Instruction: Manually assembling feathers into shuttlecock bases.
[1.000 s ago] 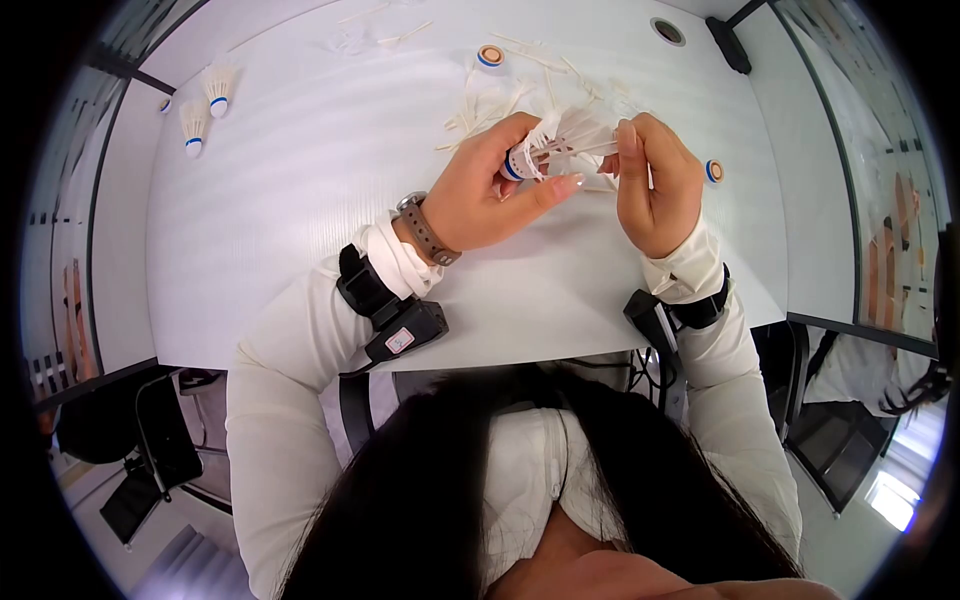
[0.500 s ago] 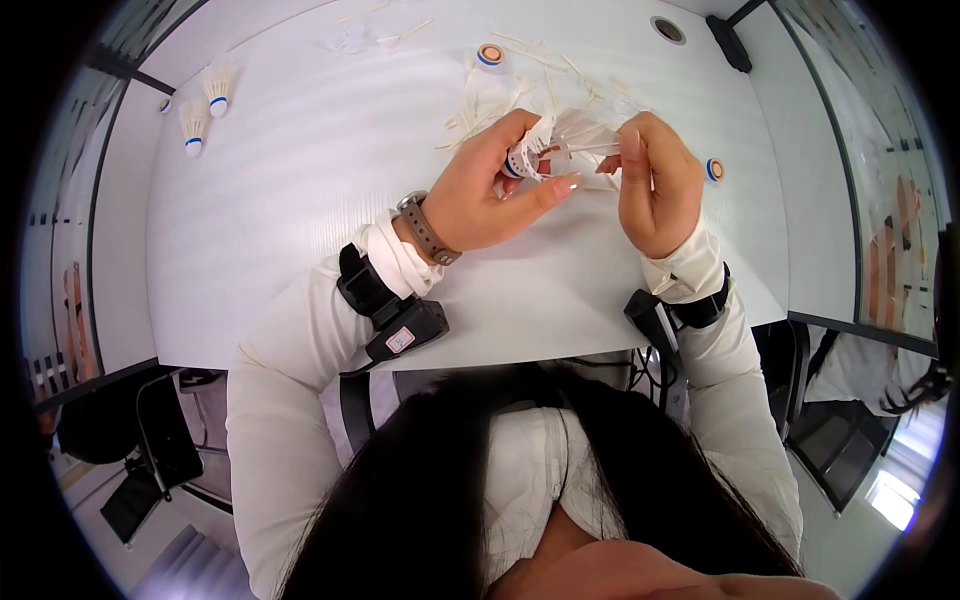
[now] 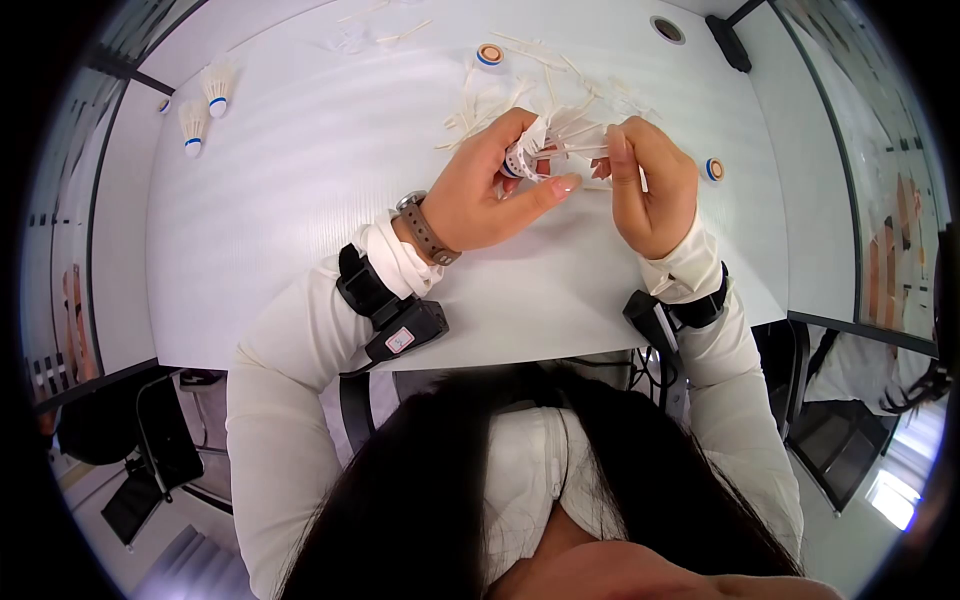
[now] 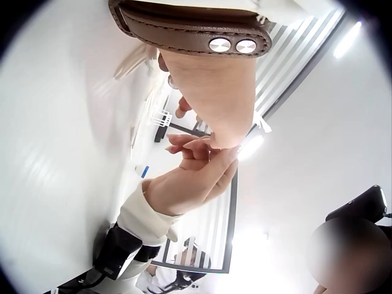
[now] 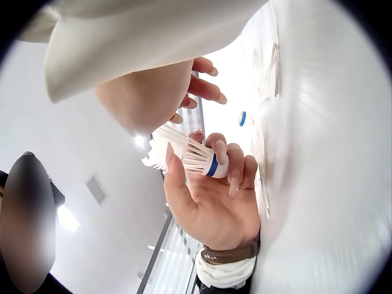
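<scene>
Two shuttlecocks [image 3: 193, 130] lie on the tabletop [image 3: 260, 260] well to the left of the left grip [image 3: 480, 200]; in our judgement, that spot leaves them clear of the work. We find the left grip clamped, fingers curled about the blue-banded end of the held shuttlecock [image 5: 195, 157], presumably to steady it and leave its feathered end facing the right grip. Loose shafts [image 3: 485, 112] lie scattered beyond the left grip, with a blue-rimmed round piece [image 3: 489, 55] farther out. We locate the held shuttlecock between both grips. The right grip [image 3: 655, 190] appears pinched, thumb against finger, on a feather shaft [image 3: 582, 150], probably for control of a single shaft. We note a second round piece [image 3: 713, 169] just right of the right grip.
</scene>
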Action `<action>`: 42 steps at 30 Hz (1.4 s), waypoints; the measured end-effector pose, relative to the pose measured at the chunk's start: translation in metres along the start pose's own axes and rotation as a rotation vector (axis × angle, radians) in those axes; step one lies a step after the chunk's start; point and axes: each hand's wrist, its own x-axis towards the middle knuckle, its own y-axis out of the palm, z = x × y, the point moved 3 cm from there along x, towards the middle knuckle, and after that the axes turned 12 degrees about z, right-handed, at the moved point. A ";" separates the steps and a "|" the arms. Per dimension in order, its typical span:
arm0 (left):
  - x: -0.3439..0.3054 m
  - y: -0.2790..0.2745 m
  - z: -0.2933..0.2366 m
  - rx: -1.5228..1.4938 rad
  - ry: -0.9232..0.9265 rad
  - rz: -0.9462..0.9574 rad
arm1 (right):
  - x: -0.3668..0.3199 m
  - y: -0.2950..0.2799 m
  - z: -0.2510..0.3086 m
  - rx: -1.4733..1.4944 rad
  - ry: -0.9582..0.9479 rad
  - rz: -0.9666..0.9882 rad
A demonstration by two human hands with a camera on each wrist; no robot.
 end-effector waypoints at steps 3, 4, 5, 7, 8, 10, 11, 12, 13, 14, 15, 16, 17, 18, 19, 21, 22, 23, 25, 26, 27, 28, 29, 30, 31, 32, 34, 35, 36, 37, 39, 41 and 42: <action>-0.002 -0.002 -0.001 0.003 -0.034 0.040 | 0.002 0.000 0.002 0.016 -0.003 -0.007; 0.000 0.000 -0.001 -0.014 -0.005 0.004 | 0.002 0.000 0.002 0.024 -0.008 -0.014; 0.001 0.001 -0.001 -0.031 0.024 -0.032 | 0.002 0.000 0.002 0.025 0.000 -0.014; 0.001 0.002 -0.005 0.005 0.022 -0.022 | 0.000 0.000 0.003 0.027 0.011 -0.017; 0.001 0.002 -0.006 0.021 0.020 -0.017 | 0.000 0.001 0.003 0.018 0.011 -0.014; 0.000 0.001 -0.004 0.023 0.007 -0.006 | 0.000 0.002 0.002 0.002 0.012 -0.007; 0.000 0.001 -0.003 0.024 0.000 0.000 | 0.000 0.002 0.003 0.006 0.014 -0.012; 0.000 0.001 -0.004 0.029 0.004 -0.004 | 0.000 0.003 0.005 0.009 0.017 -0.016; 0.000 0.001 -0.006 0.033 0.008 -0.008 | 0.001 0.003 0.006 0.012 0.019 -0.021; 0.001 0.001 -0.007 0.037 0.012 -0.011 | 0.001 0.004 0.005 0.018 0.018 -0.026; 0.001 0.001 -0.006 0.023 0.017 -0.013 | 0.000 0.006 0.004 0.024 0.017 -0.030; 0.001 0.002 -0.005 0.009 0.021 -0.015 | 0.000 0.007 0.002 0.030 0.017 -0.034; 0.001 0.002 -0.003 -0.005 0.025 -0.016 | 0.000 0.008 0.002 0.031 0.018 -0.031; 0.001 0.001 -0.001 -0.001 0.039 -0.015 | 0.000 0.008 0.001 0.033 0.019 -0.028; 0.001 0.000 -0.001 0.006 0.043 -0.008 | 0.000 0.009 0.001 0.036 0.021 -0.026; 0.001 0.000 -0.001 0.019 0.052 0.005 | 0.000 0.011 0.000 0.053 0.030 -0.028; 0.001 -0.001 -0.001 0.028 0.052 0.008 | 0.000 0.011 0.000 0.061 0.035 -0.030; 0.001 -0.002 -0.001 0.035 0.051 0.012 | 0.001 0.012 0.000 0.072 0.043 -0.033; 0.001 -0.002 -0.001 0.030 0.054 0.007 | 0.000 0.014 0.001 0.094 0.057 -0.038; 0.001 -0.002 -0.002 0.018 0.057 0.000 | 0.000 0.014 0.000 0.106 0.064 -0.038; 0.001 -0.001 -0.004 0.008 0.061 -0.008 | 0.000 0.014 0.001 0.117 0.069 -0.040; 0.000 -0.001 -0.003 0.014 0.053 -0.004 | 0.000 0.014 0.000 0.129 0.076 -0.041; 0.000 -0.001 -0.002 0.020 0.045 -0.001 | 0.000 0.014 0.000 0.128 0.079 -0.036; 0.000 -0.001 -0.001 0.025 0.037 0.003 | 0.001 0.014 0.000 0.128 0.082 -0.031; 0.000 -0.001 -0.001 0.009 0.027 0.003 | 0.000 0.014 0.000 0.127 0.085 -0.026; 0.000 0.000 -0.002 -0.007 0.017 0.003 | 0.000 0.014 0.000 0.132 0.084 -0.030; 0.000 -0.001 -0.001 -0.026 0.007 0.000 | 0.000 0.014 0.000 0.126 0.086 -0.031; 0.000 0.000 0.000 -0.030 0.006 -0.003 | 0.000 0.015 0.000 0.123 0.087 -0.032; 0.000 0.000 0.000 -0.034 0.005 -0.004 | 0.000 0.015 -0.001 0.129 0.083 -0.033; -0.001 0.000 0.001 -0.020 -0.002 -0.012 | -0.001 0.015 -0.001 0.134 0.081 -0.033; -0.002 -0.001 0.000 0.009 -0.011 -0.026 | -0.001 0.015 0.000 0.130 0.078 -0.031; -0.002 -0.001 -0.008 -0.027 0.004 -0.037 | 0.000 0.014 0.003 0.117 0.074 -0.021; -0.001 -0.001 -0.011 -0.044 0.014 -0.044 | 0.000 0.014 0.004 0.130 0.057 -0.016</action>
